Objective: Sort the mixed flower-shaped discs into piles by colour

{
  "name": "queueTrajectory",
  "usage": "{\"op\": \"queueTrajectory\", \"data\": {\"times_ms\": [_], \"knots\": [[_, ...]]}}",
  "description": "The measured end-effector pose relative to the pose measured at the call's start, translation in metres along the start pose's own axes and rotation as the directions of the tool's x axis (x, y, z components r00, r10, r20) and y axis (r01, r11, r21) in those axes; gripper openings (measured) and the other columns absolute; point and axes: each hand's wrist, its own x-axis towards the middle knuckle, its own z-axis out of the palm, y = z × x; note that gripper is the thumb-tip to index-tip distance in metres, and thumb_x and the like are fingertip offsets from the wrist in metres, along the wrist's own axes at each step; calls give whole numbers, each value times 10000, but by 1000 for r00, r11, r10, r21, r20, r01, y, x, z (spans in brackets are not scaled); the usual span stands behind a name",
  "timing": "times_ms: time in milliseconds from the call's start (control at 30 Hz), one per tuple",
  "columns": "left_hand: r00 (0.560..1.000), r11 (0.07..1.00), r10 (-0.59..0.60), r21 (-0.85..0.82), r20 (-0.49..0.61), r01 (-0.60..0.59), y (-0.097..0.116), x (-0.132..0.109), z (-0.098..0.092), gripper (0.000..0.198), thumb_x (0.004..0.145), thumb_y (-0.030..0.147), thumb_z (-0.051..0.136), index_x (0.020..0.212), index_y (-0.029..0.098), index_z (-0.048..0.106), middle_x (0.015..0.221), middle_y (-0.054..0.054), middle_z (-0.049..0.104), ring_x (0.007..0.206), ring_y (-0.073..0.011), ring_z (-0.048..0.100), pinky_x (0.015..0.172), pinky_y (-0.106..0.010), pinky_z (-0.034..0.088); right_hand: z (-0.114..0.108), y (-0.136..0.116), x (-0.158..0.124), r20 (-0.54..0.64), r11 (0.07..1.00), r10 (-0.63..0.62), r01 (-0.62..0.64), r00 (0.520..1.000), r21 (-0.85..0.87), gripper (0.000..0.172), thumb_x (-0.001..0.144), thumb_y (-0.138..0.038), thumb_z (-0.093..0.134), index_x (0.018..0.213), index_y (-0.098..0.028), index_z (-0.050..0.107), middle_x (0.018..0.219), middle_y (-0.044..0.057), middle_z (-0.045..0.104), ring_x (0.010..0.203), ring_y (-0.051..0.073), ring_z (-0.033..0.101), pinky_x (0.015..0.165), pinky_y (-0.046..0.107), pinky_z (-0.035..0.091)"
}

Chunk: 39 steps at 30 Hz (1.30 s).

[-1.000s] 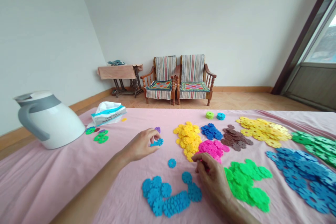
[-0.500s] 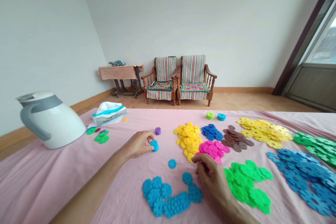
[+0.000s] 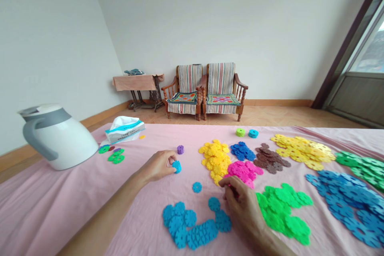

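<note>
My left hand (image 3: 160, 165) pinches a short stack of blue snowflake discs (image 3: 177, 167) between thumb and fingers, low over the pink cloth. A small purple disc stack (image 3: 180, 149) stands just beyond it. One loose blue disc (image 3: 197, 187) lies between my two hands. My right hand (image 3: 240, 200) is curled with its fingertips together beside the pink disc pile (image 3: 244, 172); whether anything is in them is hidden. Left of its wrist spreads a group of blue discs (image 3: 201, 234). Bright green discs (image 3: 285, 212) lie to its right.
Yellow discs (image 3: 215, 159), dark blue discs (image 3: 242, 151) and brown discs (image 3: 270, 158) sit in piles farther back. Larger yellow, green and blue discs (image 3: 351, 204) fill the right side. A white kettle (image 3: 69, 140) and a tissue pack (image 3: 125, 130) stand at left.
</note>
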Motion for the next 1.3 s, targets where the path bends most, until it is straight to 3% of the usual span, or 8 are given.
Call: {"op": "queueTrajectory", "data": {"times_ms": [167,300,500,633,933,1067,1300], "knots": [[1000,1000,18,26,-22,-17,2,-1,-4,248,629,219,602,873,175,609,792,7,599,654,-128,552,604,-211,411,1,1,0,-10,1000,-10,10,1000,5,241,813,-208,395,820,-170,633,650,22,619,585,139,570,495,199,395],[992,992,115,49,-58,-113,19,-7,-7,219,666,173,556,881,178,595,846,-7,593,674,-123,538,637,-216,412,1,0,1,-7,1000,-14,14,1000,8,245,813,-207,393,822,-169,634,657,26,622,593,141,576,499,199,400],[952,962,269,9,143,-273,52,-17,16,197,668,158,573,862,181,596,825,-8,594,733,-140,543,650,-212,406,-2,-2,0,1,1000,-6,6,1000,9,242,811,-202,391,815,-174,632,674,23,627,623,146,589,527,207,408],[952,964,258,17,165,-264,61,-20,32,246,664,206,621,907,188,594,881,-21,580,792,-159,542,676,-223,409,-2,-3,1,-1,1000,-19,19,1000,10,246,809,-188,390,820,-175,635,684,17,626,626,140,585,544,208,407],[964,973,223,23,147,-228,67,-22,39,172,645,169,578,816,187,581,847,-24,559,756,-160,531,620,-222,390,-2,-5,1,1,999,-37,37,999,-1,248,807,-177,387,802,-175,635,683,17,630,614,135,575,531,206,397],[967,969,233,56,99,-239,61,-19,31,163,619,167,580,781,186,574,809,-17,567,722,-157,526,622,-228,394,-2,-5,1,5,999,-32,32,999,-8,259,816,-196,378,807,-175,636,686,25,629,601,140,568,518,211,390],[984,989,142,48,-107,-137,33,-8,-4,181,645,149,552,821,180,580,811,-9,577,671,-130,527,626,-224,408,-1,-2,1,19,999,-37,37,999,-18,262,811,-199,376,808,-174,636,692,25,632,595,137,566,532,213,399]]}}
